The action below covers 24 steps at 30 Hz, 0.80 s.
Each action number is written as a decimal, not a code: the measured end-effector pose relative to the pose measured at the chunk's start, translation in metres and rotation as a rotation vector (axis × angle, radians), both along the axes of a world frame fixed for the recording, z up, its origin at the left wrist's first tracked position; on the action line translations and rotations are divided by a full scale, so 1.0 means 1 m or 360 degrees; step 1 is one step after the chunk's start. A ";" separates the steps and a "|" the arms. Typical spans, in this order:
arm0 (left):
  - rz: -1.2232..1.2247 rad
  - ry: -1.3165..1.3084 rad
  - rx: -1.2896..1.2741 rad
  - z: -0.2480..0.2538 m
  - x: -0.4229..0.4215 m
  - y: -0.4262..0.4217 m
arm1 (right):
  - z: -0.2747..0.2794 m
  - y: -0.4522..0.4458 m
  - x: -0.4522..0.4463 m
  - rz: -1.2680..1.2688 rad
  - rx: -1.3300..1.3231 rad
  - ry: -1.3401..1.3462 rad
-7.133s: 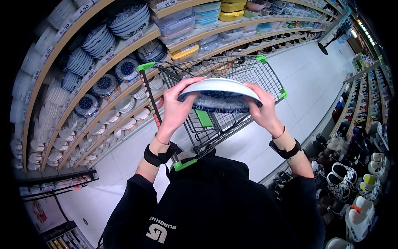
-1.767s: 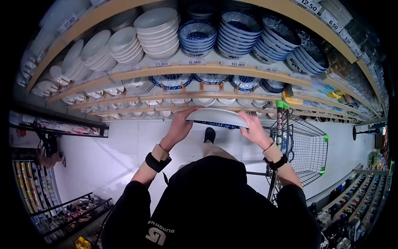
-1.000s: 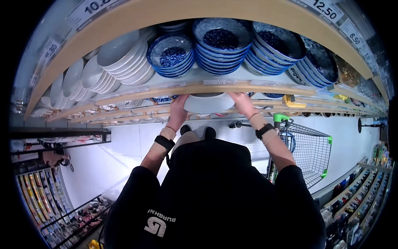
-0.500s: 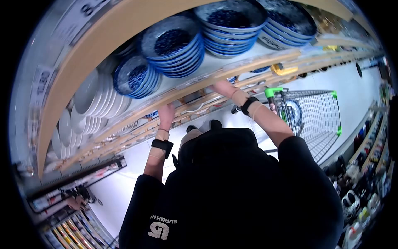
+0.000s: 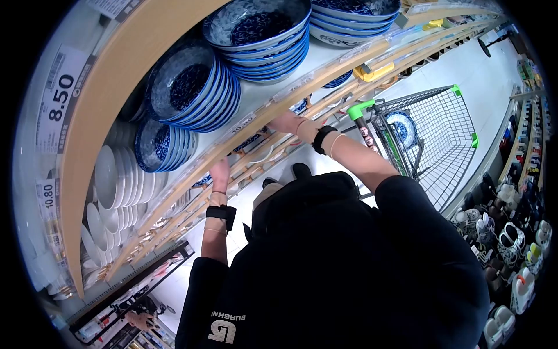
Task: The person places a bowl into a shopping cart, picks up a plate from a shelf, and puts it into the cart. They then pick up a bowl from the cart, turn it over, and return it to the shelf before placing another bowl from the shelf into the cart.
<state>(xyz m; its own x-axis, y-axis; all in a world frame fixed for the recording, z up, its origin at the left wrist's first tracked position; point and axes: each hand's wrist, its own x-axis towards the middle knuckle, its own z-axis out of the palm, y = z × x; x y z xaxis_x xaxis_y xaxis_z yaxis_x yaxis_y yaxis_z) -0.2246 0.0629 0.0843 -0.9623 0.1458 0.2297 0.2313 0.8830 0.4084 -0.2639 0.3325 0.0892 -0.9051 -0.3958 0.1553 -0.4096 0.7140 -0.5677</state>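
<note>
The place is the aisle of a shop, with a pale, shiny tiled floor (image 5: pixel 424 75). A wooden-edged upper shelf (image 5: pixel 253 96) with a white surface runs obliquely, from lower left to upper right. On the right side there are racks where many shoes (image 5: pixel 511 241) are displayed.

On the upper shelf I count four stacks of blue-and-white bowls (image 5: pixel 261 35), standing close together in a row. Further left there are at least three stacks of white bowls (image 5: pixel 107 174), but their exact number is difficult to see. Two large price labels are readable at the left, 8.50 (image 5: pixel 55 98) and 10.80 (image 5: pixel 48 198). One yellow box (image 5: pixel 375 71) lies on a lower level.

One shopping cart (image 5: pixel 447 134) stands to the right of the person; three green corners are visible, and inside lies one blue-and-white plate (image 5: pixel 401 129).

The person's two hands reach below the front edge of the upper shelf: the left hand (image 5: pixel 220 173) and, well apart from it, the right hand (image 5: pixel 285 122). The fingers are hidden, so I cannot tell if they are spread or if they grip something. The nearest things are blue-patterned dishes (image 5: pixel 251 141) on the lower shelf, directly under the bowls, and only parts of these dishes show. Each wrist wears one black band (image 5: pixel 322 139).
</note>
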 end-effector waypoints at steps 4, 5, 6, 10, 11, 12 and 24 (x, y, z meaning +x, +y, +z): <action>0.0004 -0.0219 0.0002 0.002 -0.003 0.003 | -0.001 0.001 0.002 0.0007 0.0029 0.0025; 0.0002 -0.0221 0.0015 0.001 -0.003 0.003 | -0.003 0.000 0.001 0.0004 0.0043 0.0030; 0.0003 -0.0224 0.0027 0.002 -0.003 0.003 | -0.005 -0.001 0.000 0.0000 0.0043 0.0044; 0.0019 -0.0245 0.0010 0.008 -0.002 0.005 | -0.013 -0.002 -0.004 -0.0006 -0.0001 0.0026; 0.0011 -0.0251 0.0007 0.009 -0.003 0.005 | -0.014 -0.002 -0.005 -0.0006 -0.0025 0.0004; 0.0004 -0.0258 0.0004 0.013 -0.003 0.006 | -0.015 -0.003 -0.006 -0.0024 -0.0027 0.0052; -0.0021 -0.0158 -0.0261 0.023 0.000 -0.005 | 0.008 -0.013 -0.003 -0.0162 -0.0224 -0.0097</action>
<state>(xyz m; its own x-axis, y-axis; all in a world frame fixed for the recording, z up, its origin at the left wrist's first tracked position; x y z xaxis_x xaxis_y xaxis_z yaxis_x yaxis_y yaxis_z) -0.2247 0.0581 0.1074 -0.9767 0.1864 0.1059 0.2092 0.9368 0.2804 -0.2667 0.3197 0.0972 -0.9488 -0.2798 0.1465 -0.3012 0.6619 -0.6864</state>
